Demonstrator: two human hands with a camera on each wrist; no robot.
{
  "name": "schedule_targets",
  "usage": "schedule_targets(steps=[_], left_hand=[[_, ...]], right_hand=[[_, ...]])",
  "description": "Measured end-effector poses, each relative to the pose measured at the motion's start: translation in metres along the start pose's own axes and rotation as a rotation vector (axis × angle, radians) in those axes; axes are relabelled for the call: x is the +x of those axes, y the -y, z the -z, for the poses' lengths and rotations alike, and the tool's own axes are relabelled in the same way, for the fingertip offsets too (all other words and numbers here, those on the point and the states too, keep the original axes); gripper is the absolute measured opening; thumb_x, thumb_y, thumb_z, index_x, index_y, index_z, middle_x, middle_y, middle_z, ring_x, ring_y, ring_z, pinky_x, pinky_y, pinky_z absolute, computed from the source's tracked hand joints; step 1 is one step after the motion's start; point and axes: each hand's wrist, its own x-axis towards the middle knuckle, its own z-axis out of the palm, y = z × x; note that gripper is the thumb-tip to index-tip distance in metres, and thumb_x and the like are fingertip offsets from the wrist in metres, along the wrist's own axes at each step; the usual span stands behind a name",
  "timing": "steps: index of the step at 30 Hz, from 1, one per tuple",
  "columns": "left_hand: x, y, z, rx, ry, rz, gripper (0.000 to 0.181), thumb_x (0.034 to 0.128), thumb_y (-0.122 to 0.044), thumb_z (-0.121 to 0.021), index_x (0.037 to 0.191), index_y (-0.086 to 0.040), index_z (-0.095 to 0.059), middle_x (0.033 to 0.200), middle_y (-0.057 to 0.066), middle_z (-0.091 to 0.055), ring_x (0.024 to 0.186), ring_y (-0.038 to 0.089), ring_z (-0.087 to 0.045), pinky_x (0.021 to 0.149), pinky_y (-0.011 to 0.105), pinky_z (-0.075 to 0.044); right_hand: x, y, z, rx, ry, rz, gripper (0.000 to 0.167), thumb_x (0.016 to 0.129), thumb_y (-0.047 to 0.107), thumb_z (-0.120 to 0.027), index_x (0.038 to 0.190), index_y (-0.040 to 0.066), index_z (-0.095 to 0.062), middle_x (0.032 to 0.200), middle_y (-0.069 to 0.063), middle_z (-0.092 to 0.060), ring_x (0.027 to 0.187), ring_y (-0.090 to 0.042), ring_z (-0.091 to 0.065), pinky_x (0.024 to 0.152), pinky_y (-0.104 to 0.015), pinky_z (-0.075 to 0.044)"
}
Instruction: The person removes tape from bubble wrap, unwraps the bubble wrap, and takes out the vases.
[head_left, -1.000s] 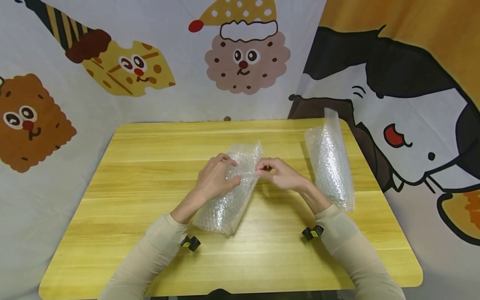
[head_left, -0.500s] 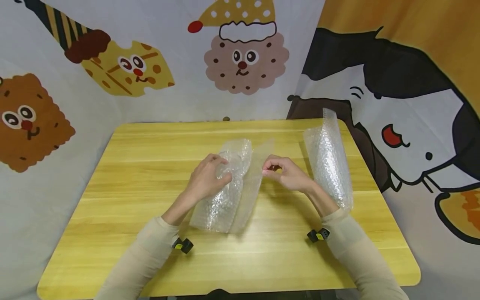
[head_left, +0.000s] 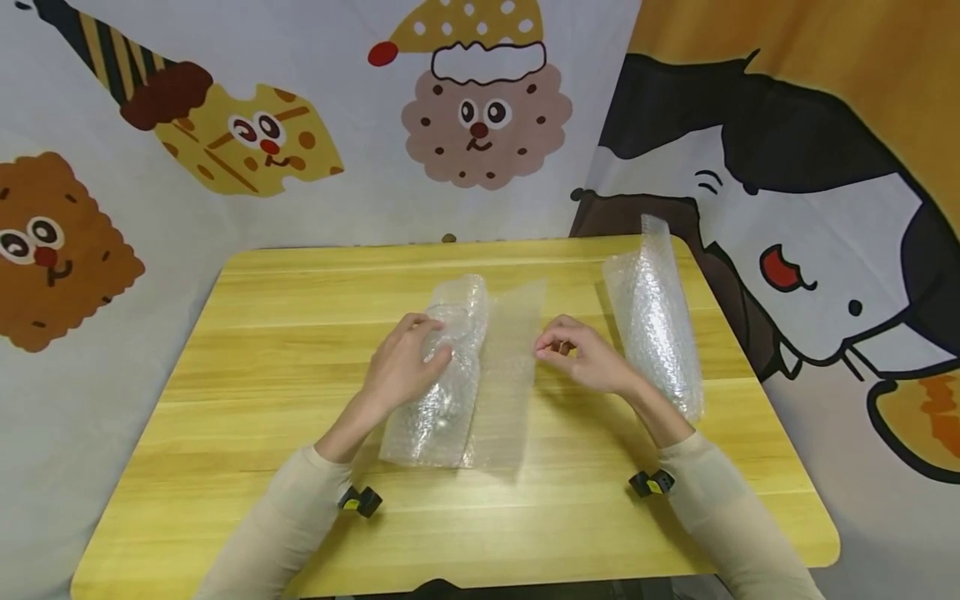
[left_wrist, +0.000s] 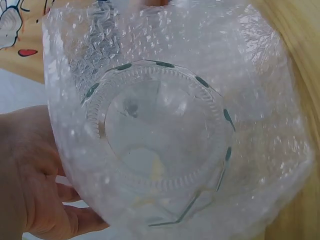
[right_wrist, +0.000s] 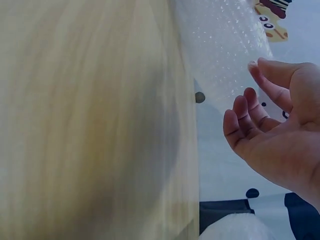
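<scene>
In the head view, bubble wrap (head_left: 510, 375) lies partly unfolded, with a bulky wrapped part at its left and a flat flap at its right. My left hand (head_left: 405, 362) holds the bulky part, thumb and fingers bent over it. Inside, the left wrist view shows a clear round glass (left_wrist: 160, 130) with a ribbed ring and green marks. The left hand's fingers are partly hidden behind the wrap there. My right hand (head_left: 581, 354) pinches the flap's right edge between thumb and index finger; the right wrist view shows its other fingers (right_wrist: 240, 115) loosely curled.
A second bubble-wrapped bundle (head_left: 663, 333) lies at the right of the wooden table (head_left: 247, 400), beyond the right hand. A printed cloth (head_left: 300, 208) hangs behind the table.
The right hand has drawn the wrap's edge to the right, opening out the flap. The left hand has shifted slightly left with the bulky part.
</scene>
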Motion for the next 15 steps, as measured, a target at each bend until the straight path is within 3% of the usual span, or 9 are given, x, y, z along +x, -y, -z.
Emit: schedule_targets(steps=[2, 5, 7, 9, 13, 15], left_hand=[[-0.002, 0.003, 0.001, -0.004, -0.012, -0.002, 0.052, 0.1077, -0.035, -0.070, 0.152, -0.007, -0.069, 0.165, 0.018, -0.060, 0.130, 0.043, -0.072, 0.106, 0.064, -0.064], [-0.004, 0.008, 0.003, -0.018, -0.026, -0.004, 0.052, 0.1073, -0.033, -0.070, 0.152, -0.006, -0.069, 0.164, 0.020, -0.060, 0.102, 0.036, -0.075, 0.089, 0.056, -0.067], [-0.005, 0.009, 0.003, -0.026, -0.037, -0.006, 0.053, 0.1070, -0.034, -0.071, 0.152, -0.006, -0.069, 0.162, 0.020, -0.062, 0.094, 0.032, -0.073, 0.085, 0.053, -0.066], [-0.006, 0.011, 0.003, -0.037, -0.043, -0.004, 0.053, 0.1071, -0.033, -0.070, 0.152, -0.005, -0.069, 0.160, 0.020, -0.062, 0.095, 0.033, -0.074, 0.087, 0.054, -0.066], [-0.008, 0.013, 0.004, -0.058, -0.049, -0.003, 0.054, 0.1086, -0.034, -0.068, 0.153, -0.003, -0.067, 0.160, 0.022, -0.062, 0.124, 0.044, -0.074, 0.106, 0.065, -0.064], [-0.009, 0.014, 0.004, -0.067, -0.048, 0.001, 0.054, 0.1093, -0.034, -0.068, 0.153, -0.003, -0.066, 0.161, 0.023, -0.061, 0.132, 0.048, -0.071, 0.111, 0.068, -0.061]], right_hand=[[-0.004, -0.003, 0.001, 0.001, 0.008, -0.023, 0.010, 0.108, 0.010, -0.076, 0.115, 0.006, -0.082, 0.115, -0.009, -0.073, 0.100, -0.019, -0.062, 0.088, -0.026, -0.057], [-0.010, -0.008, 0.001, -0.001, 0.012, -0.046, 0.014, 0.108, 0.012, -0.076, 0.120, 0.006, -0.082, 0.115, -0.009, -0.074, 0.099, -0.020, -0.064, 0.087, -0.025, -0.057], [-0.013, -0.010, 0.002, -0.015, 0.005, -0.053, 0.016, 0.108, 0.013, -0.076, 0.122, 0.006, -0.082, 0.114, -0.009, -0.074, 0.099, -0.020, -0.065, 0.086, -0.024, -0.058], [-0.016, -0.011, 0.002, -0.031, -0.007, -0.063, 0.018, 0.108, 0.014, -0.077, 0.123, 0.005, -0.082, 0.114, -0.009, -0.075, 0.099, -0.020, -0.066, 0.085, -0.023, -0.059], [-0.022, -0.011, 0.003, -0.078, -0.065, -0.088, 0.022, 0.108, 0.013, -0.076, 0.125, -0.001, -0.080, 0.115, -0.011, -0.077, 0.101, -0.022, -0.069, 0.086, -0.026, -0.061], [-0.024, -0.008, 0.002, -0.104, -0.128, -0.076, 0.023, 0.108, 0.011, -0.074, 0.126, -0.003, -0.078, 0.118, -0.016, -0.078, 0.104, -0.026, -0.071, 0.089, -0.034, -0.064]])
